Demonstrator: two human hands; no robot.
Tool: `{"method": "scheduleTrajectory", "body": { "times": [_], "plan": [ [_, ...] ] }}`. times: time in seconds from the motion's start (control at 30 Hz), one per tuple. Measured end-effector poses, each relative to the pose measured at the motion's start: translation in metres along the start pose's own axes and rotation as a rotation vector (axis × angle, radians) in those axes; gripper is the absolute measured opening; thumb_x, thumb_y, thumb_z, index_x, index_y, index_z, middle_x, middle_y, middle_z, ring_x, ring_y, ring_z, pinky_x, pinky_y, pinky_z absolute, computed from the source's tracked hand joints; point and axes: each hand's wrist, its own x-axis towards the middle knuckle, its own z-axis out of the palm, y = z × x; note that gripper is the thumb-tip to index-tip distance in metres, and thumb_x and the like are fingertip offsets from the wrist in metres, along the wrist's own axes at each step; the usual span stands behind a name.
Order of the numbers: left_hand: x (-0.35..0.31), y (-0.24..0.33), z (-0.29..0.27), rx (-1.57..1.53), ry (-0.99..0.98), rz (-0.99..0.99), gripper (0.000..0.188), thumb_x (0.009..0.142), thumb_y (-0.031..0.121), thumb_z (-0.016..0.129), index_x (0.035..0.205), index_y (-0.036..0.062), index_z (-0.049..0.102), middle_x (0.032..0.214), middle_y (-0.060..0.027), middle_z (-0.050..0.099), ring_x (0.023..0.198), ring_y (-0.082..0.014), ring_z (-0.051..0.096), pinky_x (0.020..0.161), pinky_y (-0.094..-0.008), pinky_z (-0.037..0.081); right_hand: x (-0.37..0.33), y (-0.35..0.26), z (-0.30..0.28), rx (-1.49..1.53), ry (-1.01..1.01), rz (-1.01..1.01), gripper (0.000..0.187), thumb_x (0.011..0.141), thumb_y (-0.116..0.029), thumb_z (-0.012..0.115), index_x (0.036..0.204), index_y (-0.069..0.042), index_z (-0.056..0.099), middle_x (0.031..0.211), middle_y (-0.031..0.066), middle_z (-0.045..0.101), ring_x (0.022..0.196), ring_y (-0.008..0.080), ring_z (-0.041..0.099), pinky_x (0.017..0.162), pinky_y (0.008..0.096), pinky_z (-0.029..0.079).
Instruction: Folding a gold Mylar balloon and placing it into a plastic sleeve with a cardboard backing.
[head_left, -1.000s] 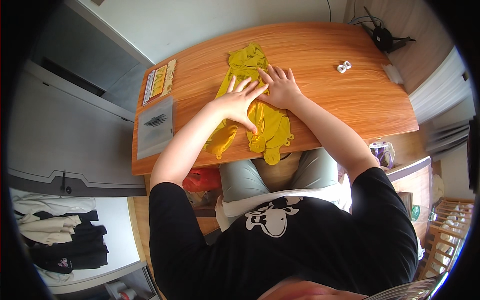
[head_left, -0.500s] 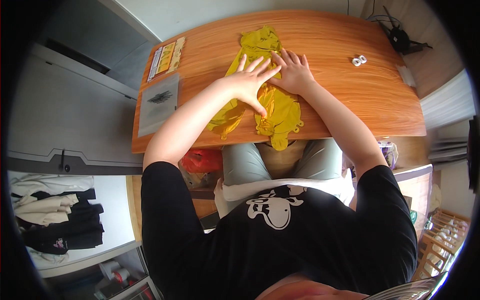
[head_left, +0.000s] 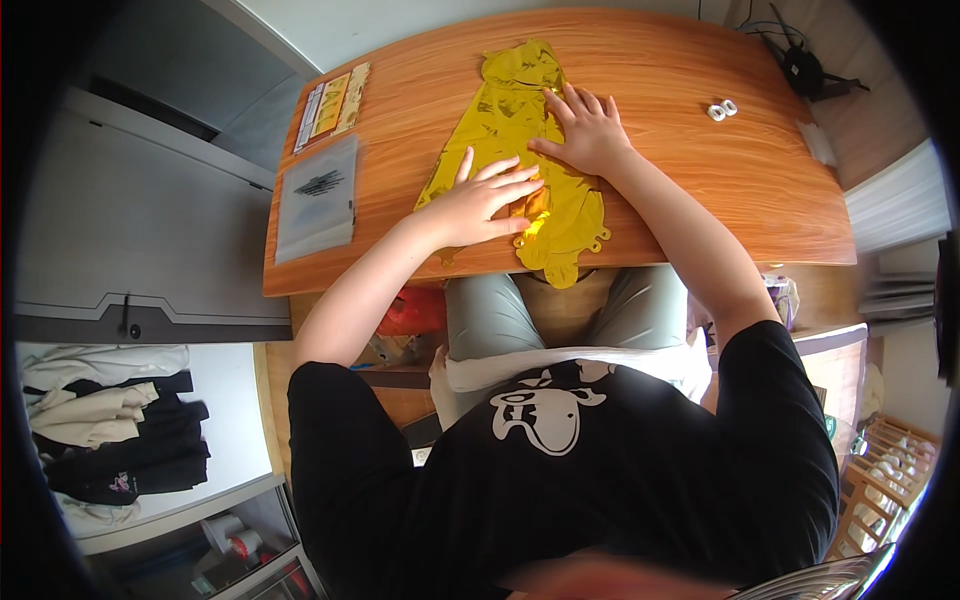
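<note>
A flat, uninflated gold foil balloon (head_left: pixel 497 118) lies on the wooden table, wrinkled, with small tabs along its lower edge. Its near end hangs a little over the table's front edge. My left hand (head_left: pixel 480 207) rests flat on the lower left part of the foil, fingers spread. On the foil's right edge, higher up, lies my right hand (head_left: pixel 590 137), also with fingers apart. Neither hand grips anything. Part of the foil is hidden under the left hand.
At the table's (head_left: pixel 690 200) left side are a printed card (head_left: pixel 333 105) and a translucent plastic pouch (head_left: pixel 315 200) with thin dark pieces inside. Two small white tape rolls (head_left: pixel 721 110) sit at the right. A black device with antennas (head_left: pixel 803 72) stands at the far right corner.
My left hand has slid down and slightly left over the foil, away from my right hand. The foil's left part now lies more spread out. The right hand has barely moved.
</note>
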Motion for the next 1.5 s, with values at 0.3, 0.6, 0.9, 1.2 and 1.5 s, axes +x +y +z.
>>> {"method": "scheduleTrajectory", "body": {
  "times": [0.3,0.6,0.9,1.2,1.5],
  "plan": [
    [0.006,0.005,0.01,0.004,0.12,-0.055,0.049,0.1,0.049,0.062,0.141,0.0233,0.057,0.158,0.0035,0.049,0.149,-0.0196,0.041,0.122,-0.0709,0.004,-0.001,-0.001,0.0,0.007,-0.008,0.01,0.099,0.09,-0.082,0.048,0.165,-0.022,0.025,0.168,0.0167,0.028,0.156,0.0342,0.025,0.126,0.0597,0.015],
    [0.001,0.005,0.0,0.034,0.042,-0.038,0.095,0.081,0.066,0.074,0.16,0.0264,0.038,0.164,0.0003,0.041,0.154,-0.0256,0.032,0.123,-0.07,0.001,0.0,0.0,0.002,0.001,0.004,0.003,0.098,0.09,-0.081,0.049,0.165,-0.023,0.024,0.168,0.0169,0.029,0.156,0.0343,0.026,0.125,0.0609,0.016],
    [-0.027,-0.01,-0.017,-0.211,0.383,-0.245,0.067,0.092,0.047,0.073,0.149,0.0176,0.055,0.147,-0.0139,0.058,0.139,-0.0319,0.052,0.119,-0.0568,0.03,0.0,-0.002,0.004,0.02,0.008,0.001,0.1,0.09,-0.083,0.047,0.166,-0.023,0.023,0.168,0.0171,0.029,0.156,0.0348,0.025,0.125,0.0608,0.016],
    [-0.094,0.022,0.032,0.069,0.691,-1.044,0.039,0.092,0.042,0.074,0.103,0.0058,0.065,0.103,-0.013,0.068,0.101,-0.0326,0.065,0.087,-0.0462,0.051,-0.001,0.002,-0.002,0.021,-0.052,0.003,0.105,0.089,-0.087,0.041,0.166,-0.019,0.02,0.169,0.0174,0.025,0.157,0.0327,0.021,0.126,0.0607,0.013],
    [-0.077,0.01,0.028,-0.342,0.764,-0.851,0.024,0.098,0.025,0.069,0.104,0.0034,0.061,0.101,-0.0119,0.069,0.094,-0.0332,0.067,0.082,-0.0424,0.052,-0.002,0.001,0.0,0.022,0.0,-0.013,0.101,0.091,-0.082,0.047,0.165,-0.017,0.024,0.167,0.0184,0.03,0.155,0.0344,0.026,0.125,0.0587,0.016]
  ]
}}
